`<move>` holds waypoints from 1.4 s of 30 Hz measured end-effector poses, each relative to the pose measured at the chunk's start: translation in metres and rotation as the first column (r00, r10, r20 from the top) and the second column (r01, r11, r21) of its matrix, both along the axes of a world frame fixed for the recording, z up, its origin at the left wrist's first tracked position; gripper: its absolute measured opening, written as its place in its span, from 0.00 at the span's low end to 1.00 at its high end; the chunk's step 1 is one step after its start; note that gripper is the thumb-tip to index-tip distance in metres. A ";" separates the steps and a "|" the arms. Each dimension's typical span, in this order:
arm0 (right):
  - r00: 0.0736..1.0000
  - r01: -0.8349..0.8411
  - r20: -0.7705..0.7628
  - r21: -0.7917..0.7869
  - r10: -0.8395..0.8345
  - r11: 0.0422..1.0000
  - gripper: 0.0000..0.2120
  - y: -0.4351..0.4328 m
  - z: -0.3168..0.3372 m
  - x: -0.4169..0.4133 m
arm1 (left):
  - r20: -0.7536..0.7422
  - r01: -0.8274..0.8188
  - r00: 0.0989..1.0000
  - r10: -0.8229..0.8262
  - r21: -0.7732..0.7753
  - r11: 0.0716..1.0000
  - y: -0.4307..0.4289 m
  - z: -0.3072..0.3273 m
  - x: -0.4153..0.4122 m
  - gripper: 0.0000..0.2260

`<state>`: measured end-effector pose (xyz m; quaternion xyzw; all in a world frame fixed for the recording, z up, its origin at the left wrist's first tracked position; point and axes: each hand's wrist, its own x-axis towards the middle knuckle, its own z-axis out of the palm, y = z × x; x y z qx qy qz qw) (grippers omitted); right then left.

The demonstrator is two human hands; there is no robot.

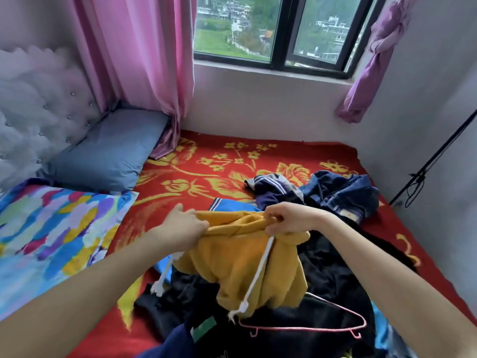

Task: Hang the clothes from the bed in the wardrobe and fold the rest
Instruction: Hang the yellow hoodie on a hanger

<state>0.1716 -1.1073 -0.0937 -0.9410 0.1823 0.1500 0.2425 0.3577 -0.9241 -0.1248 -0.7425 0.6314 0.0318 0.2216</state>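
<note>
Hands, left hand (184, 223) and right hand (286, 219), each clamped on yellow hoodie (247, 264) above bed (206, 171)

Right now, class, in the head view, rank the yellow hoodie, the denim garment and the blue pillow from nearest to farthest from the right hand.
1. The yellow hoodie: pinched in the right hand itself.
2. The denim garment: on the bed just beyond the hand, to its right.
3. The blue pillow: far left, against the headboard.

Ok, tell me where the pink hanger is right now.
The pink hanger lies lower right in the head view, on the black clothes, just below the hanging hem of the yellow hoodie.
</note>
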 end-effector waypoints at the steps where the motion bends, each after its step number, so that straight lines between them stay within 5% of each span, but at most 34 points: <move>1: 1.000 -0.005 0.002 -0.024 0.005 1.000 0.07 0.004 -0.011 0.000 | -0.053 -0.002 0.999 0.008 0.115 0.993 0.001 -0.015 -0.003 0.13; 3: 0.999 0.005 0.050 -0.027 -0.004 1.000 0.07 0.009 -0.023 -0.001 | -0.192 -0.028 0.977 0.096 0.330 0.944 0.002 -0.033 -0.005 0.25; 6: 0.991 0.053 0.123 0.030 -0.057 0.998 0.06 0.012 -0.022 -0.005 | -0.567 -0.010 0.752 0.336 0.500 0.866 0.006 -0.047 0.001 0.11; 10: 0.961 0.120 0.232 0.134 -0.149 0.984 0.05 0.009 0.001 -0.007 | -0.724 0.040 0.582 0.370 0.481 0.876 0.003 -0.045 0.008 0.07; 14: 0.930 0.166 0.305 0.145 -0.203 0.975 0.10 0.006 0.030 -0.001 | -0.737 0.028 0.623 0.262 0.355 0.934 -0.007 -0.023 0.019 0.05; 17: 0.902 0.165 0.374 0.167 -0.217 0.972 0.09 0.002 0.055 0.003 | -0.745 -0.131 0.646 0.165 0.104 0.986 -0.004 0.020 0.046 0.03; 21: 0.877 0.147 0.445 0.113 -0.182 0.983 0.08 -0.002 0.083 0.012 | -0.298 -0.088 0.954 -0.026 -0.362 0.928 0.011 0.076 0.074 0.07; 24: 0.842 0.117 0.504 0.178 -0.193 0.977 0.10 -0.002 0.087 0.020 | -0.128 -0.026 0.991 -0.047 -0.514 0.857 0.017 0.070 0.078 0.02; 27: 0.892 0.115 0.418 0.156 -0.171 0.981 0.06 -0.007 0.054 0.028 | 0.023 0.049 0.999 -0.043 -0.400 0.915 0.017 0.025 0.073 0.11; 31: 0.955 0.148 0.235 0.147 -0.180 0.978 0.07 -0.008 -0.014 0.035 | -0.235 -0.009 0.972 -0.030 -0.162 0.987 0.018 -0.036 0.052 0.17; 34: 0.971 0.145 0.175 0.122 -0.166 0.982 0.08 -0.008 -0.056 0.035 | -0.253 -0.063 0.966 0.061 -0.001 0.998 0.018 -0.062 0.043 0.10; 37: 0.959 0.178 0.194 0.159 -0.207 0.971 0.11 -0.009 -0.082 0.032 | -0.338 -0.115 0.933 0.123 0.044 0.992 0.019 -0.069 0.040 0.18; 39: 0.945 0.203 0.219 0.188 -0.242 0.961 0.07 -0.013 -0.094 0.030 | -0.513 -0.171 0.828 0.225 0.150 0.974 0.017 -0.066 0.041 0.25; 42: 0.922 0.251 0.244 0.216 -0.302 0.943 0.07 -0.019 -0.111 0.023 | -0.735 -0.268 0.563 0.378 0.271 0.925 0.015 -0.064 0.040 0.17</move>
